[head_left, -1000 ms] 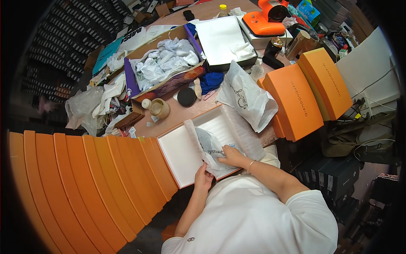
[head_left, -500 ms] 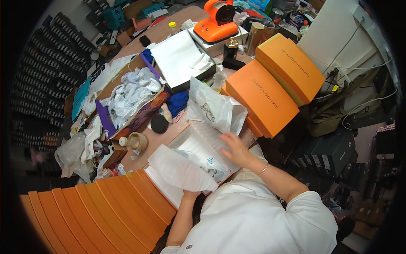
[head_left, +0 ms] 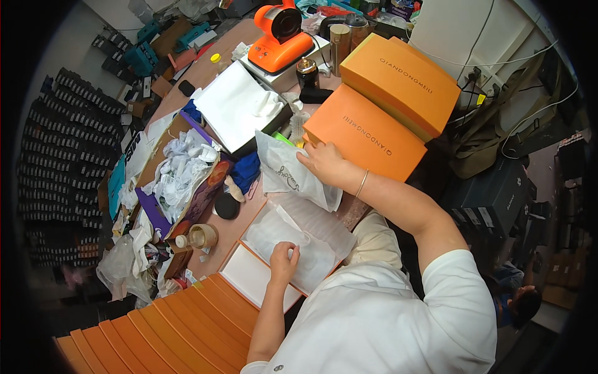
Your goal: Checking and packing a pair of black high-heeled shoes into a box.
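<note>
An open shoe box (head_left: 254, 258) with an orange edge lies in front of me, a translucent white wrapping sheet (head_left: 309, 267) spread over its contents. Above the sheet is my left hand (head_left: 284, 262), its fingers curled closed; whether they grip anything is hidden. My right hand (head_left: 327, 164) reaches farther out, fingers apart, the tips at the upper right edge of a white drawstring-type bag (head_left: 293, 174) with dark script. Something yellow-green (head_left: 282, 138) shows behind that bag. Close beyond my right hand stands an orange lidded shoe box (head_left: 367, 134).
A second orange box (head_left: 402, 81) stands behind the first. Several orange boxes (head_left: 168, 330) form a row at lower left. A purple-edged carton (head_left: 149, 212) holds crumpled white paper. A glass jar (head_left: 202, 236), a black round lid (head_left: 227, 206) and an orange machine (head_left: 277, 47) share the table.
The wrapping sheet, raised before, now lies flat over the box contents. My left hand has come up over it. My right hand has moved away from the box to the white bag.
</note>
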Motion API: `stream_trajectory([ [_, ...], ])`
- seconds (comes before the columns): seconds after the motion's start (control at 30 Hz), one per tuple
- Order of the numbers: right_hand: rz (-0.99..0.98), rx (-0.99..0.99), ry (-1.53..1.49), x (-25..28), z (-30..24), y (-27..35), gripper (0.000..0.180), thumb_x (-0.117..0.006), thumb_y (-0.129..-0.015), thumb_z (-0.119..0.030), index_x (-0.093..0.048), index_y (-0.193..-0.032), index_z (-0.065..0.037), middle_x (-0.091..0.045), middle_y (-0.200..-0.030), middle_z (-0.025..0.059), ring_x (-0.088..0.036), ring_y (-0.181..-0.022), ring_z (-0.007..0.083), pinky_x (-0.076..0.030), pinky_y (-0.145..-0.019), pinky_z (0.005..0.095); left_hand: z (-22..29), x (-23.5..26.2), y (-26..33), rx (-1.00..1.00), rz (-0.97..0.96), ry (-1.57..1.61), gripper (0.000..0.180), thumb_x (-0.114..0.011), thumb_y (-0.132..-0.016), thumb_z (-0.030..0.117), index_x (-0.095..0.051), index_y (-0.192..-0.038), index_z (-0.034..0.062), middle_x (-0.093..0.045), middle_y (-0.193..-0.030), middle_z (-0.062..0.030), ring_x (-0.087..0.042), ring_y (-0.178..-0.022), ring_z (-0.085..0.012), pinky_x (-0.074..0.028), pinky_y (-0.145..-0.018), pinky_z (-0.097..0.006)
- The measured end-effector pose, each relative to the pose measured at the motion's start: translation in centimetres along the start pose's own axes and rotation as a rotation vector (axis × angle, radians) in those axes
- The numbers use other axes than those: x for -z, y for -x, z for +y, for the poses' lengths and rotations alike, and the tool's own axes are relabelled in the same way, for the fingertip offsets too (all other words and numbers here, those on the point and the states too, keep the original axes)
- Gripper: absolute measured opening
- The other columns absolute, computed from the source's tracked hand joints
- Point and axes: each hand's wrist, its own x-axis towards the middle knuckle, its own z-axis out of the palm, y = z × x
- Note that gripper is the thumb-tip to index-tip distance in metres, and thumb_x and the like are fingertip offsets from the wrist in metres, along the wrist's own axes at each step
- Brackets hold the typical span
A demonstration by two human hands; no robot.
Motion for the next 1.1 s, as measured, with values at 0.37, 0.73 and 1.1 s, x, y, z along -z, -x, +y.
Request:
stream_trajectory([
  [0.37,0.067,0.253,-0.373,8.6,-2.6,-6.3,0.013,-0.054,-0.083,-0.013,-0.064,-0.085,-0.004,-0.065,-0.082,0.0152,-0.068,-0.073,0.0302,-0.053,-0.062,0.0428,2.3,-0.7,-1.4,0.261,0.245,0.712,0.026,-0.053,-0.097,0.025,-0.063,-0.095,0.0013,-0.064,-0.090,-0.0095,-0.060,-0.089,-0.0183,-0.048,-0.081,-0.031],
  [0.73,0.105,0.452,-0.793,18.3,-9.1,-2.7,0.011,-0.061,-0.077,-0.008,-0.061,-0.087,-0.002,-0.061,-0.080,0.0142,-0.066,-0.077,0.0308,-0.053,-0.067,0.0394,5.8,3.4,-0.5,0.532,-0.121,1.891,0.054,-0.040,-0.097,0.051,-0.047,-0.131,0.0098,-0.056,-0.127,-0.0057,-0.057,-0.113,-0.0229,-0.049,-0.094,-0.040],
  [1.1,-0.804,-0.408,-2.741,7.8,-13.2,10.1,0.069,-0.064,-0.086,-0.023,-0.032,-0.145,-0.008,-0.046,-0.135,0.0166,-0.056,-0.113,0.0268,-0.051,-0.088,0.0361,-0.8,11.1,7.6,0.322,0.244,0.823,0.040,-0.064,-0.082,-0.002,-0.057,-0.120,0.0043,-0.064,-0.108,-0.0050,-0.060,-0.098,-0.0137,-0.050,-0.086,-0.030],
])
